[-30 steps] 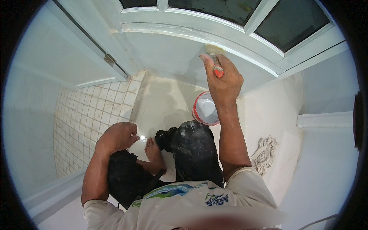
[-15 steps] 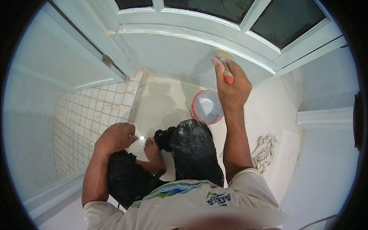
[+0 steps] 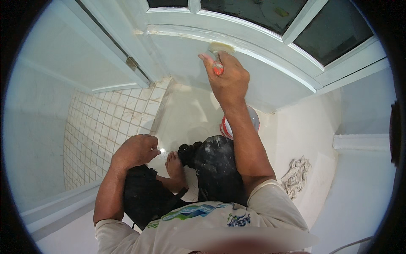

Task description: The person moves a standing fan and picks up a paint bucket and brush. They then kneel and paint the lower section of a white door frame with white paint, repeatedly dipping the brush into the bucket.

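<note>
My right hand is closed around a paintbrush with a red-orange handle end. Its pale yellowish bristles lie against the upper edge of the grey-white panel, just under the raised moulding below the window panes. The hand hides part of the brush. Over my left knee hangs my left hand, loose and holding nothing, with the thumb apart from the fingers. Beneath my right forearm stands a red-rimmed bucket with pale liquid in it, partly covered by the arm.
White-framed dark panes sit above the panel. On the left, a door with a metal hinge stands beside a tiled floor and a low step. A crumpled, stained rag lies on the cream floor at the right.
My right hand has moved left and slightly up along the panel with the paintbrush, and its forearm now crosses over the bucket. The view has shifted a little; my left hand stays at the knee.
</note>
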Available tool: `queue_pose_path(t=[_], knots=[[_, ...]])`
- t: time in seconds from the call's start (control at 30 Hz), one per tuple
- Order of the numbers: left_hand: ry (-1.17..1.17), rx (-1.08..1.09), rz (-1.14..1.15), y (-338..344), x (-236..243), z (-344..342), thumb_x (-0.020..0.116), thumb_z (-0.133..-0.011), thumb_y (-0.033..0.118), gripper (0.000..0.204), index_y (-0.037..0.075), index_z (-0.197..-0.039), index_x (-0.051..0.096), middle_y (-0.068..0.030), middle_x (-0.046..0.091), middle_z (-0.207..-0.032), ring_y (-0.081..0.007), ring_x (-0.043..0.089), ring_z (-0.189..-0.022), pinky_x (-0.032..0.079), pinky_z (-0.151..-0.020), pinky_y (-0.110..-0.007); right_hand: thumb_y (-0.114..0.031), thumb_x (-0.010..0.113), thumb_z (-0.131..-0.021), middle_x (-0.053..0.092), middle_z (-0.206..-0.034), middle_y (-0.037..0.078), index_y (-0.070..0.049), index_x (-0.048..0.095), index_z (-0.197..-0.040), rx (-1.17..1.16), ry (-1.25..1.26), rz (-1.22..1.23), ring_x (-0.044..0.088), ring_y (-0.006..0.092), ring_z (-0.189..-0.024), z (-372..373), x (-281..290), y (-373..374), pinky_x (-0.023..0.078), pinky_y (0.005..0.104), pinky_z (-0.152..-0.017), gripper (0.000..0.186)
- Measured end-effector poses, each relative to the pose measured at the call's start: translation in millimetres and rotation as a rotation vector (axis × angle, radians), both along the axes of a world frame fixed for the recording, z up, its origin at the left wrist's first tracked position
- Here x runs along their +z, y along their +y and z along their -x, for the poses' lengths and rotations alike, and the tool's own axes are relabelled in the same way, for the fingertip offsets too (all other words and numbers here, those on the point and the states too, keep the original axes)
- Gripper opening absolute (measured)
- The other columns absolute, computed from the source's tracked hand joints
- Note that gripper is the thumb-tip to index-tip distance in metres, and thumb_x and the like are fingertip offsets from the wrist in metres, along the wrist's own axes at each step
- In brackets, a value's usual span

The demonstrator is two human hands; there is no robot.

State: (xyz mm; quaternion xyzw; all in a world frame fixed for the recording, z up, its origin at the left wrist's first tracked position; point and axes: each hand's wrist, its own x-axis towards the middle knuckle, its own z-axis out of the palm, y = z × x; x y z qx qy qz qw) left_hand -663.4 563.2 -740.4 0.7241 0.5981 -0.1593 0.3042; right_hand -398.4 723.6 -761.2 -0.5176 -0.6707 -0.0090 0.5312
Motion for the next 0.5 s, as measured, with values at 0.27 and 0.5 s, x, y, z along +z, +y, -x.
queue_pose_path(t=[0.27,0.5], knots=[[-0.006,-0.017,-0.026,-1,-11,35,0.076,-0.097,0.030,0.026,0.004,-0.101,0.074,-0.0174,0.077,-0.103,-0.0393,0.073,-0.103,0.057,-0.092,-0.051,-0.030,0.093,-0.088,0.078,-0.090,0.019,0.002,0.078,-0.104,0.058,-0.041,-0.084,0.075,0.0324,-0.075,29,6,0,0.061,0.0390,-0.068,0.038],[-0.036,-0.070,-0.003,5,-12,55,0.075,-0.098,0.031,0.028,0.003,-0.102,0.073,-0.0177,0.076,-0.107,-0.0407,0.072,-0.105,0.056,-0.093,-0.051,-0.039,0.090,-0.089,0.069,-0.075,0.013,-0.005,0.072,-0.090,-0.020,0.044,-0.071,0.069,0.0341,-0.065,38,0,10,0.055,0.0421,-0.059,0.038]])
